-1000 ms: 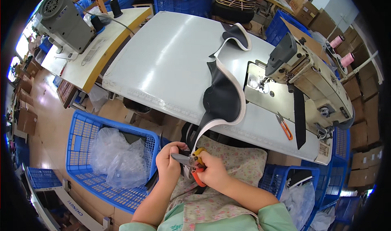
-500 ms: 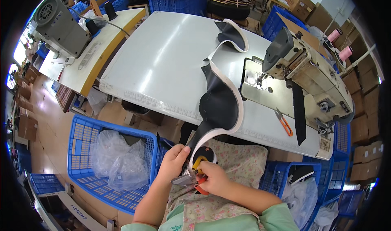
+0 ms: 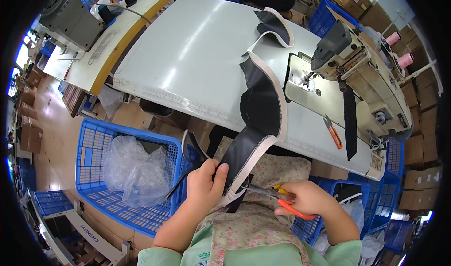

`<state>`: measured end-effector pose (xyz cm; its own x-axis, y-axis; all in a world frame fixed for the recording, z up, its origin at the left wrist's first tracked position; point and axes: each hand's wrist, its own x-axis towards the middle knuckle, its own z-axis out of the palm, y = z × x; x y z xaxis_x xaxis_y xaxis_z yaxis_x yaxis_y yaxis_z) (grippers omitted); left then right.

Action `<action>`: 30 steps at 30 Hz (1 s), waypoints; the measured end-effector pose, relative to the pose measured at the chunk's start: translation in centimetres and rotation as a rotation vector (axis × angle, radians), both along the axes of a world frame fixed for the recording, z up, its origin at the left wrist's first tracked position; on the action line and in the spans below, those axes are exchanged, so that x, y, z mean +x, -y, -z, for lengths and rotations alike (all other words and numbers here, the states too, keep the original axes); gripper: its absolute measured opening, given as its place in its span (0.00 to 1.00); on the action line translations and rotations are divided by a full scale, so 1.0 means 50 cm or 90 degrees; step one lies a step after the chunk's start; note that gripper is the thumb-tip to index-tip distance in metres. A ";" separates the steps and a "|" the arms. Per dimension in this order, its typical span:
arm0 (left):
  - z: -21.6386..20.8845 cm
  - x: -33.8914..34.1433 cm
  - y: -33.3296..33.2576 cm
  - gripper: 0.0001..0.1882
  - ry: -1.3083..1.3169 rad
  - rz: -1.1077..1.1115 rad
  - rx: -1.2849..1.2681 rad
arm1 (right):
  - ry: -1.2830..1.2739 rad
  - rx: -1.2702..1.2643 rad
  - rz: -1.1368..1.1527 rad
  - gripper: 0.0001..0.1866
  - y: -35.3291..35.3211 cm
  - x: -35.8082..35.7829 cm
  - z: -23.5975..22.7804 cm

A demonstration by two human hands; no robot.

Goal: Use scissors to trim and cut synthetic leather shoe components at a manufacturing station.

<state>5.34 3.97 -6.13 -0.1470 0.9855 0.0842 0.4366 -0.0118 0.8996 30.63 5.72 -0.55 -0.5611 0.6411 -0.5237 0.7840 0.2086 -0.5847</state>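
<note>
My left hand (image 3: 205, 184) is closed on a black leather-like piece (image 3: 260, 105) with a pale, toothed zipper-like tape (image 3: 282, 101) along its curved edge. The piece runs from my lap over the table's front edge and on toward the back. Another black part with a pale edge (image 3: 190, 146) sticks up left of that hand, over the basket. My right hand (image 3: 307, 199) grips scissors (image 3: 297, 209) with orange and yellow handles. Their blades point left and reach the tape just beside my left hand; whether they are parted is hard to see.
A sewing machine (image 3: 361, 78) stands at the table's right, with orange-handled thread snips (image 3: 335, 135) and a black strip (image 3: 350, 125) in front of it. Blue baskets flank my lap; the left basket (image 3: 94, 191) holds clear plastic bags (image 3: 136, 172). Another machine (image 3: 70, 19) is at far left.
My right hand has moved right, and the scissors now point left at the tape. My left hand has shifted slightly right; a black part now shows beside it. The view has shifted.
</note>
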 end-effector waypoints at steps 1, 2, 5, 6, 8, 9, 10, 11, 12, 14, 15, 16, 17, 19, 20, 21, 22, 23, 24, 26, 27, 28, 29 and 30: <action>0.000 0.002 0.000 0.12 -0.038 0.002 0.025 | 0.000 0.000 0.002 0.33 0.002 -0.004 0.003; 0.003 0.005 0.000 0.12 -0.038 0.004 0.025 | 0.001 -0.003 0.007 0.33 0.003 -0.008 0.008; 0.010 0.006 0.003 0.11 -0.076 0.015 0.066 | 0.000 -0.003 0.004 0.32 0.002 -0.018 0.013; 0.009 0.008 0.002 0.10 -0.079 0.016 0.077 | 0.002 0.002 0.000 0.32 0.002 -0.019 0.011; 0.008 0.009 0.001 0.10 -0.081 0.018 0.090 | 0.007 -0.001 0.006 0.33 0.004 -0.019 0.012; 0.008 0.009 0.000 0.10 -0.087 0.019 0.088 | 0.010 -0.006 0.008 0.33 0.003 -0.019 0.014; 0.009 0.009 -0.001 0.10 -0.093 0.021 0.087 | 0.010 -0.006 0.008 0.33 0.005 -0.020 0.015; 0.011 0.009 -0.002 0.10 -0.093 0.021 0.087 | 0.001 -0.031 0.036 0.33 0.008 -0.022 0.015; 0.013 0.009 -0.002 0.10 -0.091 0.021 0.087 | -0.008 -0.056 0.065 0.33 0.009 -0.023 0.013; 0.014 0.009 -0.002 0.10 -0.088 0.023 0.087 | 0.027 -0.092 0.072 0.33 0.009 -0.022 0.011; 0.013 0.008 -0.002 0.11 -0.087 0.028 0.071 | 0.061 -0.127 0.078 0.32 0.009 -0.020 0.009; 0.012 0.007 -0.001 0.11 -0.086 0.033 0.055 | 0.062 -0.126 0.080 0.32 0.007 -0.014 0.002; 0.008 0.004 0.002 0.11 -0.086 0.034 0.057 | 0.087 -0.099 0.018 0.32 0.002 -0.001 -0.010; -0.005 -0.006 0.008 0.11 -0.074 0.031 0.034 | 0.121 -0.074 -0.069 0.32 -0.024 0.036 -0.040; -0.008 -0.015 0.017 0.11 -0.079 0.027 0.038 | 0.092 -0.070 -0.041 0.30 -0.038 0.055 -0.059; -0.013 -0.023 0.027 0.10 -0.063 0.034 0.022 | 0.001 -0.050 0.040 0.27 -0.048 0.075 -0.075; -0.018 -0.029 0.040 0.10 -0.049 0.040 0.003 | -0.093 -0.031 0.120 0.25 -0.056 0.087 -0.084; -0.024 -0.034 0.051 0.09 -0.048 0.043 0.009 | -0.145 0.027 0.199 0.23 -0.073 0.075 -0.089; -0.029 -0.036 0.062 0.09 -0.047 0.050 0.015 | -0.195 0.087 0.282 0.21 -0.091 0.053 -0.095; -0.040 -0.046 0.091 0.09 -0.079 0.065 0.003 | -0.235 0.202 0.424 0.19 -0.150 -0.014 -0.058; -0.049 -0.047 0.100 0.09 -0.070 0.063 -0.010 | -0.239 0.247 0.421 0.20 -0.184 -0.046 -0.039; -0.053 -0.051 0.110 0.09 -0.073 0.064 -0.006 | -0.242 0.293 0.416 0.20 -0.219 -0.076 -0.024; -0.054 -0.053 0.117 0.09 -0.068 0.071 -0.013 | -0.169 0.345 0.398 0.17 -0.255 -0.098 -0.010; -0.057 -0.056 0.125 0.09 -0.068 0.072 -0.023 | -0.101 0.391 0.373 0.15 -0.288 -0.119 0.003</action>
